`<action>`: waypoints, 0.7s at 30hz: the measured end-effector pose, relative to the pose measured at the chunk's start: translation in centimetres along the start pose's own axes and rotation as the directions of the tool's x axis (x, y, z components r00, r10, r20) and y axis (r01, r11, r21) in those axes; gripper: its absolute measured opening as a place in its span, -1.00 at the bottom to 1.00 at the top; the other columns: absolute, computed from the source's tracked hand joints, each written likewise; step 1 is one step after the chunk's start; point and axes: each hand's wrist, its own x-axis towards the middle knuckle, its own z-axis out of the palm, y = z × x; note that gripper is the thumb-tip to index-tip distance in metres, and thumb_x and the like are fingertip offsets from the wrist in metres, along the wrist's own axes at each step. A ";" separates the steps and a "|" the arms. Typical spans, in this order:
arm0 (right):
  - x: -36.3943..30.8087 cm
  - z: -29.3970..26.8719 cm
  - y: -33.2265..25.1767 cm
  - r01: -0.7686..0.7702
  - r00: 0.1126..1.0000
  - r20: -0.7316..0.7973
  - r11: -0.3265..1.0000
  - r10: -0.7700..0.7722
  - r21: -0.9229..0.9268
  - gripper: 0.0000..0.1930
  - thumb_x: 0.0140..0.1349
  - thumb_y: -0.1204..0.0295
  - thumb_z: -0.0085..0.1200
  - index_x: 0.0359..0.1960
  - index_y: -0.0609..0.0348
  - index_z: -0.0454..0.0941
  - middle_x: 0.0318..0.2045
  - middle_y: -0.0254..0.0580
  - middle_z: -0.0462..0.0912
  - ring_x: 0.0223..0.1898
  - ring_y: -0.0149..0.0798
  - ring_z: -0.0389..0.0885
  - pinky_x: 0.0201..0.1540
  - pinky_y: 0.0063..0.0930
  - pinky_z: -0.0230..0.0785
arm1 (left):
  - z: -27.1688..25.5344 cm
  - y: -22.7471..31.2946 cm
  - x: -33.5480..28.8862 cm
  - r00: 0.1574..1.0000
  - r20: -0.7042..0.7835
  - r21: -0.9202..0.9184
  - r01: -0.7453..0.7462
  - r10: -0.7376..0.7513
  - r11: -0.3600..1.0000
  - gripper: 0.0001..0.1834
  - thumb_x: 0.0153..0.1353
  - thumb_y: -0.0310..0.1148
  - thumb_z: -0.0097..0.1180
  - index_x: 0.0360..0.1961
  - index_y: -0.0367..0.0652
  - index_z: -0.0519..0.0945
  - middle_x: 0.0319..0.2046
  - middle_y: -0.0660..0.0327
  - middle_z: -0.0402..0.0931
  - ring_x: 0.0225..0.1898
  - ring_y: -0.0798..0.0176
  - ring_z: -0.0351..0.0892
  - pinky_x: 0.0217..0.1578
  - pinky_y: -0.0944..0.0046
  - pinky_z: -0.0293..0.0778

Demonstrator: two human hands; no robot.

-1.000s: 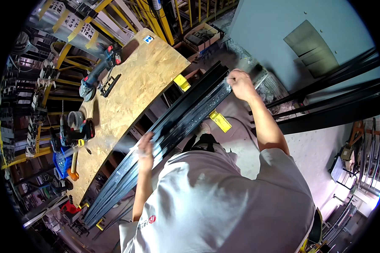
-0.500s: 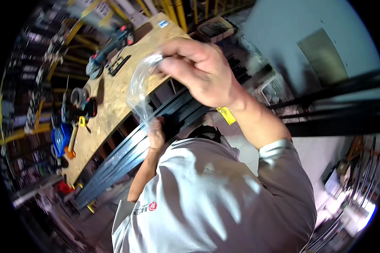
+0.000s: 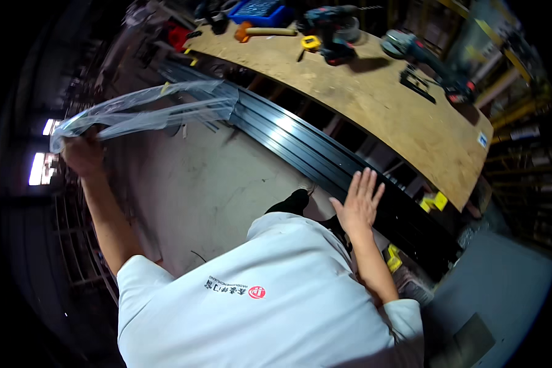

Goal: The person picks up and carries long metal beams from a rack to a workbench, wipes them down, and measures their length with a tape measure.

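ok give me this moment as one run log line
left hand: gripping clear film, far end over dark profiles; right hand: open above or on them, contact unclear; drill: on wooden board

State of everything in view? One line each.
left hand: closed on the plastic film
right hand: open, fingers spread; contact with the dark bars unclear
plastic film: drawn out between left hand and bars
dark bars: bare along the middle
hammer: lying on the wooden table
drill: bit fitted
grinder: lying on the table
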 end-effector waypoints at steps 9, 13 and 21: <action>-0.1 -0.2 -1.7 -0.059 0.998 -0.043 0.975 0.051 -0.215 0.12 0.12 -0.13 0.33 0.52 0.35 0.06 0.58 0.21 -0.02 0.61 0.14 -0.13 0.58 0.23 -0.33 | 9.9 0.1 -22.7 0.474 0.856 -0.200 -0.068 0.208 0.977 -0.37 -0.12 0.06 0.41 -0.19 -0.28 0.63 -0.32 0.01 0.67 -0.26 -0.07 0.70 -0.19 -0.05 0.60; 0.3 -0.8 -3.6 -0.102 0.995 -0.048 0.964 0.093 -0.245 0.13 0.04 0.03 0.45 0.52 0.34 0.05 0.58 0.16 -0.02 0.62 0.10 -0.13 0.61 0.13 -0.34 | 10.2 6.3 -31.3 -0.513 0.494 -0.571 0.418 0.702 0.707 -0.55 0.25 0.06 0.27 -0.26 -0.16 0.76 -0.32 0.10 0.75 -0.26 0.15 0.71 -0.20 0.11 0.59; 0.2 -0.1 -5.1 -0.200 0.978 -0.010 0.933 0.207 -0.298 0.17 0.07 0.14 0.46 0.57 0.30 -0.11 0.60 0.15 -0.13 0.63 0.09 -0.23 0.62 0.08 -0.38 | 16.6 8.8 -8.0 0.768 0.641 -0.664 0.559 0.006 -0.497 -0.75 0.37 -0.33 0.24 -0.06 -0.29 0.61 -0.36 0.29 0.59 -0.30 0.34 0.58 -0.25 0.19 0.51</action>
